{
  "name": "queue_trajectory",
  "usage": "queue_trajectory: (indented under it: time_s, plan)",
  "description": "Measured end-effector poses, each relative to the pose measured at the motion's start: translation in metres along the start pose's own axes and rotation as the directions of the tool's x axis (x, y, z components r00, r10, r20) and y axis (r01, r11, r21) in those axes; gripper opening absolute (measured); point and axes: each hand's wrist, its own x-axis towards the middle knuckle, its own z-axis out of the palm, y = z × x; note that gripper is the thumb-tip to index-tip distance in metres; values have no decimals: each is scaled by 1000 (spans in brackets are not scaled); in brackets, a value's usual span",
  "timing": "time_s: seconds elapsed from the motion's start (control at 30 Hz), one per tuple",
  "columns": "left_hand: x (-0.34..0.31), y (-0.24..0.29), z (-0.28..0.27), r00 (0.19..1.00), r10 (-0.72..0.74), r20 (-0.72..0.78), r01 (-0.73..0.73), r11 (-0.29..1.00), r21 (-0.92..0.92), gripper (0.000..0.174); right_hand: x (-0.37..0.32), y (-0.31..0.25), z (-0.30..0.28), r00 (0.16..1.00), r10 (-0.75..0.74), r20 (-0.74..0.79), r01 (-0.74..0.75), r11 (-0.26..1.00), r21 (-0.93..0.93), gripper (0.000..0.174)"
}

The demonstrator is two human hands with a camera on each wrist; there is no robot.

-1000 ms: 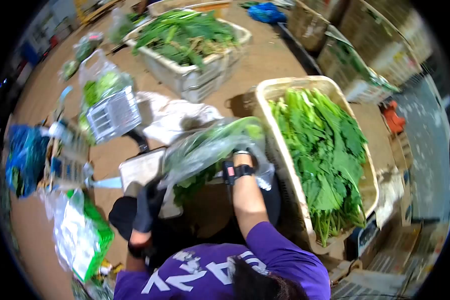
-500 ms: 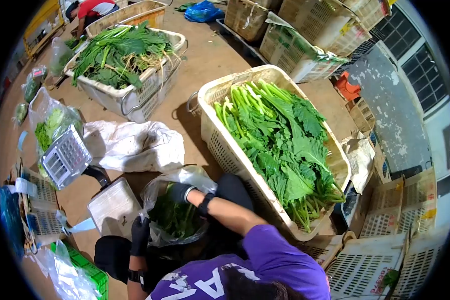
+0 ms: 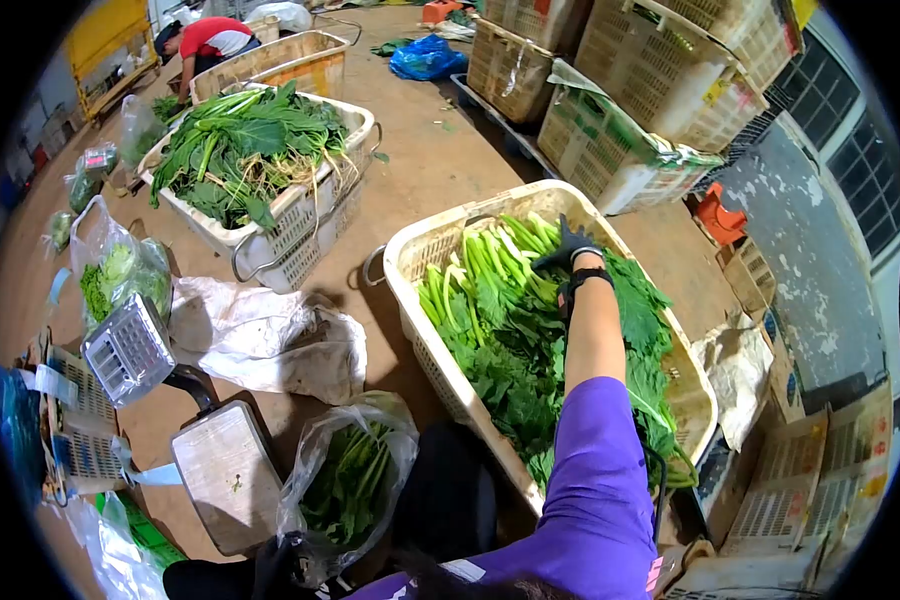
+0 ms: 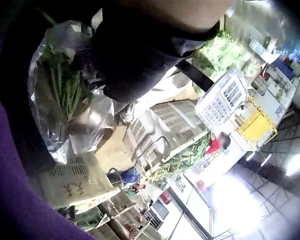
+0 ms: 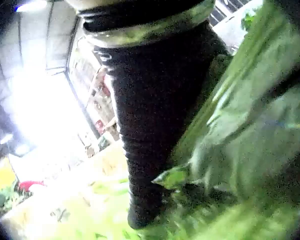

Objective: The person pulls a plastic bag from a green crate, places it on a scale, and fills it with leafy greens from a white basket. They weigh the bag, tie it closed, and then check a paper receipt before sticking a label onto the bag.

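My black-gloved right hand [image 3: 571, 247] reaches into the cream plastic crate [image 3: 425, 335], fingers spread over the pale stalks of the leafy greens [image 3: 490, 265]. In the right wrist view a large green leaf [image 5: 255, 115] rises beside the gloved hand [image 5: 155, 115]. My left hand [image 3: 276, 565], also gloved in black, holds the rim of a clear plastic bag [image 3: 402, 440] low in the head view. Inside the bag lie dark leafy greens [image 3: 345, 485]. The left wrist view shows the glove [image 4: 135, 55] right at the bag [image 4: 50, 122], its fingertips partly hidden.
A scale with a metal platform [image 3: 228, 480] and keypad display [image 3: 128, 348] stands left of the bag. A white sack [image 3: 280, 335] lies beyond it. Another crate of greens [image 3: 300, 245] stands farther off, near a crouching person [image 3: 215, 42]. Stacked crates [image 3: 610, 140] fill the back right.
My right hand has left the plastic bag and moved right onto the greens in the crate. The bag, earlier lifted and tilted, now stands upright with greens inside; my left hand stays at its rim.
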Motion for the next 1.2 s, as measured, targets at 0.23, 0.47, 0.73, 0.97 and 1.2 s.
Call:
queue_trajectory:
  time_s: [0.23, 0.47, 0.73, 0.97, 1.2]
  plan:
    - [-11, -32, 21, 769, -634, 82, 521, 548, -655, 26, 51, 10, 1, 979, -89, 183, 119, 981, -156, 107]
    - [9, -20, 26, 756, -655, -5, 536, 623, -569, 26, -12, -4, 1, 941, -319, -113, 305, 944, -124, 70]
    - [10, -12, 29, 772, -634, -39, 446, 584, -679, 23, -40, -2, 1, 938, -199, -285, 105, 944, -314, 86]
    - [5, -27, 26, 787, -597, -157, 391, 679, -621, 23, -48, 5, 5, 893, -409, -187, 411, 911, -34, 82]
    - [10, -10, 16, 825, -564, -14, 426, 638, -641, 26, -89, 4, -15, 823, -303, -481, 311, 948, -65, 53]
